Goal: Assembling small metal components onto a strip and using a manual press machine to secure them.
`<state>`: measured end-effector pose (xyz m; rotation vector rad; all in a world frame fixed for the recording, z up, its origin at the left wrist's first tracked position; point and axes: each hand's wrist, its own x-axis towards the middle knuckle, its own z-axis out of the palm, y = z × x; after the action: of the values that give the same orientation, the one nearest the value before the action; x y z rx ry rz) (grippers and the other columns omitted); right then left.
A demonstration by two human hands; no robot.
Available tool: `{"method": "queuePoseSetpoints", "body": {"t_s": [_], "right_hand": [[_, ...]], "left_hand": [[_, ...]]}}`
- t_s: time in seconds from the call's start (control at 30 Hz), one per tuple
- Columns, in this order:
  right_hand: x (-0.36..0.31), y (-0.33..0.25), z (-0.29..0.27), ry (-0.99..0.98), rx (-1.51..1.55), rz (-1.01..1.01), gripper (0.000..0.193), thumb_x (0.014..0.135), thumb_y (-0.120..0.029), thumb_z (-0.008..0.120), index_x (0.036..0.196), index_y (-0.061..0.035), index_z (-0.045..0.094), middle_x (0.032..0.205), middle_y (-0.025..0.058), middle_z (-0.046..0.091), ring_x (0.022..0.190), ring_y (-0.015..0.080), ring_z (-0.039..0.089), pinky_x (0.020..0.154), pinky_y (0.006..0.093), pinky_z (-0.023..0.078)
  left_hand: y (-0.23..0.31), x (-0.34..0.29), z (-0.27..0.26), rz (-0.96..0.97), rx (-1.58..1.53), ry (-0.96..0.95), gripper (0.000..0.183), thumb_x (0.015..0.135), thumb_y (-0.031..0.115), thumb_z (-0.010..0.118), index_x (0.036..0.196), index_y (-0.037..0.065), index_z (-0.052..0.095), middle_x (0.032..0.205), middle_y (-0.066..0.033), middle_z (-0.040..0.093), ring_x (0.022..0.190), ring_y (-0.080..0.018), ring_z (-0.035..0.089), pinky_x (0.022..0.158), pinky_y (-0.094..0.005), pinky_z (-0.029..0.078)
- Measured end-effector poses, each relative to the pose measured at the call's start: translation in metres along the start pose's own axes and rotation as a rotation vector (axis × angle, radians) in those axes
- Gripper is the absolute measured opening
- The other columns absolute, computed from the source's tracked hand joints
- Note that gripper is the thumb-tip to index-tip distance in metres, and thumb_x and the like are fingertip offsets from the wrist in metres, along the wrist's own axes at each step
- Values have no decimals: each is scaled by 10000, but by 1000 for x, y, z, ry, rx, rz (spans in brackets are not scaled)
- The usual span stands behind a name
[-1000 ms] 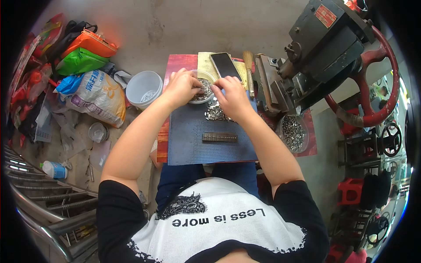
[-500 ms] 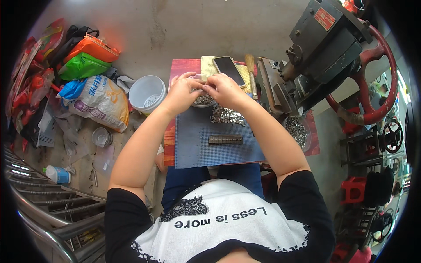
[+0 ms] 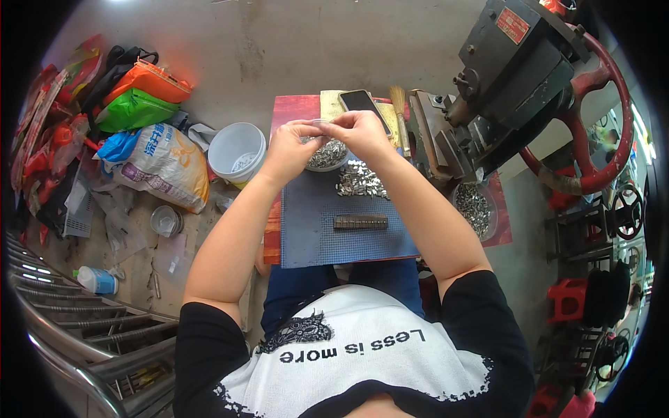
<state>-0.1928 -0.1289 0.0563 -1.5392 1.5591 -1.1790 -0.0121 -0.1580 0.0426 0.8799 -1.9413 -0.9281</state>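
Note:
My left hand (image 3: 289,148) and my right hand (image 3: 361,136) meet above a round clear tub (image 3: 327,170) of small shiny metal pieces (image 3: 325,155). Fingertips of both hands are pinched closely together. What they hold between them is too small to make out. Just nearer than the tub, a loose pile of flat silvery pieces (image 3: 361,181) lies on a blue textured mat (image 3: 301,233). A dark ridged metal bar (image 3: 360,221) rests crosswise on the mat, touched by neither hand.
Behind my right hand are a phone (image 3: 354,100), a yellow cloth (image 3: 329,102) and a brush (image 3: 398,102). A heavy press (image 3: 516,90) with a red handwheel (image 3: 619,87) stands right, above another tub of metal pieces (image 3: 472,209). A white bucket (image 3: 221,143) and bags (image 3: 167,164) sit left.
My hands have drawn slightly nearer to me and both still pinch together; the left fingers are less spread. More of the tub's metal pieces shows. The whole view has shifted slightly.

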Motion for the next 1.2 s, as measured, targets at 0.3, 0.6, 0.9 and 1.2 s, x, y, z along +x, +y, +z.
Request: {"method": "queuePoseSetpoints", "body": {"t_s": [0.3,0.6,0.9,1.2], "right_hand": [[-6,-9,1,-25,219,86,263,848,-188,809,932,53,742,854,69,731,785,98,640,709,256,497],[-2,-3,3,-42,-10,62,252,848,-234,786,875,14,747,798,79,735,712,120,646,679,306,516],[-10,-7,-2,-177,155,159,186,921,-188,739,956,-9,701,817,-1,672,731,68,578,662,231,456],[-95,-13,-18,-348,-194,261,181,854,-177,786,888,-2,753,797,33,709,708,89,608,655,269,497]], "left_hand": [[-4,-1,1,1,135,104,220,802,235,774,933,59,788,1004,-155,742,1026,-297,685,944,-408,503],[6,-5,-7,164,564,129,265,784,371,786,850,114,786,931,-74,741,1047,-206,655,1101,-493,297],[13,-16,0,223,526,189,216,775,310,799,827,104,759,969,-31,729,1049,-205,638,1078,-480,315],[40,-107,14,-116,-3,114,205,836,144,747,1007,36,709,981,-135,672,1012,-311,617,860,-392,491]]}}
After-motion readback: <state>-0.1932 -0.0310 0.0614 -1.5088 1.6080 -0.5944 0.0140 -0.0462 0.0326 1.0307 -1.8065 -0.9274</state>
